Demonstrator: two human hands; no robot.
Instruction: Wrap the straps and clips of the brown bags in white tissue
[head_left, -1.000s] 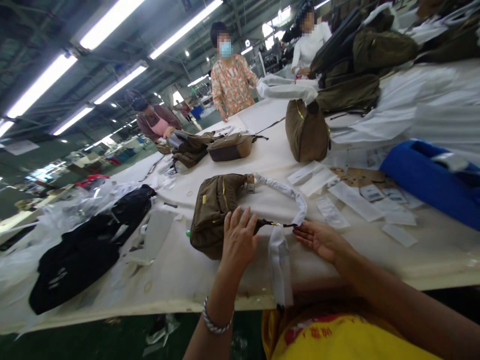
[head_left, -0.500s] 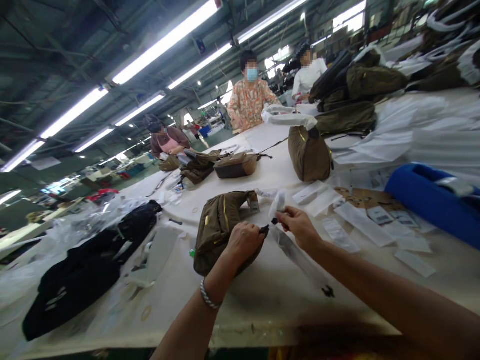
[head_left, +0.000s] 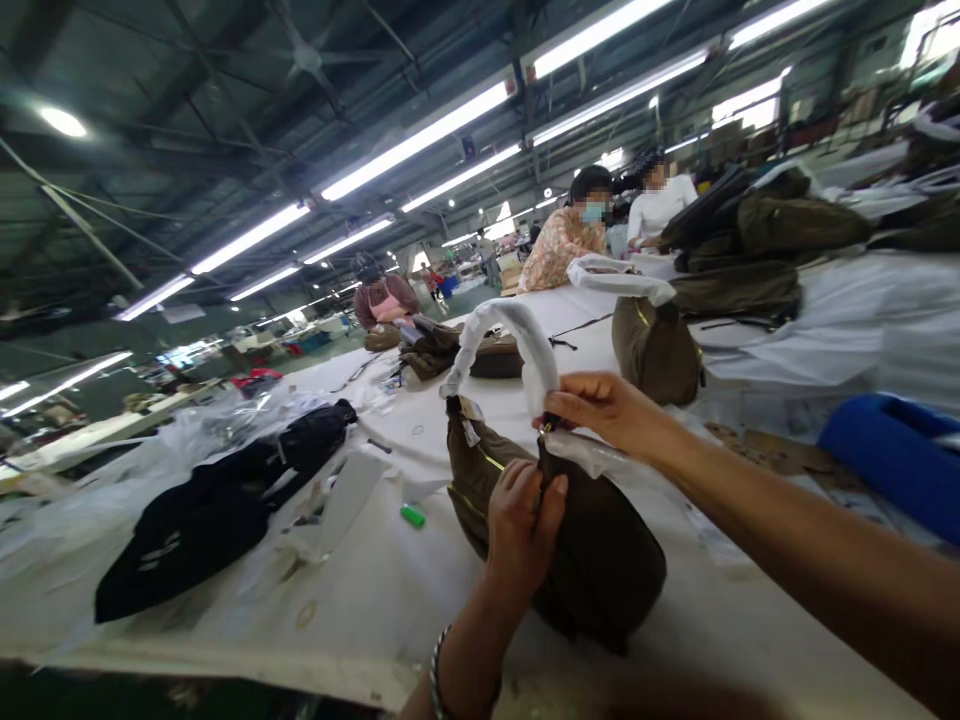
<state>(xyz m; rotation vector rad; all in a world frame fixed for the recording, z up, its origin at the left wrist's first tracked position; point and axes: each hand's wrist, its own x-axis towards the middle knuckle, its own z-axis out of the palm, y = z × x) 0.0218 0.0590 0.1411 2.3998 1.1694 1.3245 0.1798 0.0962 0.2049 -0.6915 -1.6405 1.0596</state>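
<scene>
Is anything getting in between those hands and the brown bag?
Nothing visible blocks the left hand: its fingers are on the bag. The right hand holds the white-wrapped strap; a translucent sleeve shows just below it, by the bag's top.

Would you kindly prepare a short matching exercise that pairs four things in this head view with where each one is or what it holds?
Column one
1. left hand
2. right hand
3. small green object
4. blue object

Column two
A. lies near the right edge of the view
B. holds the near end of the white-wrapped strap
C. lies on the table, between the black item and the brown bag
D. grips the brown bag just below the strap

Right pairs: 1-D, 2-B, 3-C, 4-A
</scene>
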